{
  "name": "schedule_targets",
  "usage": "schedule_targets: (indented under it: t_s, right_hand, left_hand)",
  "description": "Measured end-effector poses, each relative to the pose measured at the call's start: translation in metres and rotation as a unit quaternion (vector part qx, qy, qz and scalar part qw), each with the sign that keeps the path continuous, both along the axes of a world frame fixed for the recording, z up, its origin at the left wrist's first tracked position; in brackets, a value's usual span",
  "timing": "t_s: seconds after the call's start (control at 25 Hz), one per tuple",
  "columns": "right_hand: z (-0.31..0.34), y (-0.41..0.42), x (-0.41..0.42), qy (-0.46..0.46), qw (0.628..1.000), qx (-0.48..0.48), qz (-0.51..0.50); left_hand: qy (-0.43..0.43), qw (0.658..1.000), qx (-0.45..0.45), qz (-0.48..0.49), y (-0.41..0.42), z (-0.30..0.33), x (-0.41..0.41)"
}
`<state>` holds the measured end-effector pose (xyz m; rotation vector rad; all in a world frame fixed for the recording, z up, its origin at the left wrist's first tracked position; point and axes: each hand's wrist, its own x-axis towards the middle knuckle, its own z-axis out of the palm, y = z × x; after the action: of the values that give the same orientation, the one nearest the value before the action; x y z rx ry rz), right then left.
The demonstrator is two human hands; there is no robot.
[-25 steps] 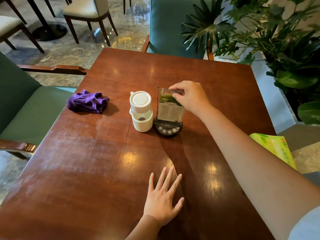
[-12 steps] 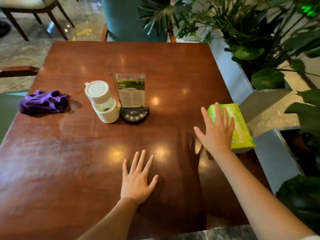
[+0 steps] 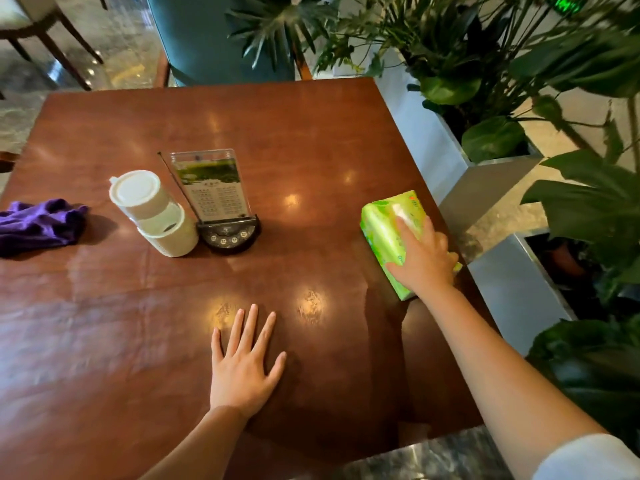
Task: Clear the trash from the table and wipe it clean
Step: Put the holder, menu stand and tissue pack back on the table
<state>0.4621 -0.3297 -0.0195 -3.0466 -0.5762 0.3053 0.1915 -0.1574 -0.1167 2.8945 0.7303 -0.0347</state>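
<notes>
Right hand (image 3: 424, 259) lies on green tissue pack (image 3: 389, 230) at desk (image 3: 311, 140) right edge, fingers curled over it; grip appears closed, partly hidden. Left hand (image 3: 244, 363) flat, fingers spread, empty. Purple cloth (image 3: 38, 223) far left of pack, beyond white cup (image 3: 152, 213) and menu stand (image 3: 216, 195).

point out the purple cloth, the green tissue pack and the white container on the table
purple cloth (image 3: 38, 225), head view, on the middle of its bunched folds
green tissue pack (image 3: 384, 226), head view, on its bare top face ahead of the right hand
white container (image 3: 136, 188), head view, on its round lid
</notes>
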Motion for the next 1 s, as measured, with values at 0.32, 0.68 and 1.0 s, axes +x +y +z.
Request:
schedule_targets:
  t_s: [0.32, 0.68, 1.0]
  right_hand:
    - [0.006, 0.010, -0.013, -0.004, 0.958, -0.026, 0.284]
    - [-0.004, 0.036, -0.008, -0.043, 0.966, -0.007, 0.256]
    - [-0.010, 0.085, 0.005, -0.053, 0.957, 0.029, 0.282]
  left_hand:
    - [-0.005, 1.000, -0.008, 0.000, 0.001, 0.001, 0.000]
    - [-0.006, 1.000, -0.015, 0.002, 0.000, 0.003, 0.000]
    - [0.006, 1.000, -0.029, 0.007, 0.001, 0.002, 0.000]
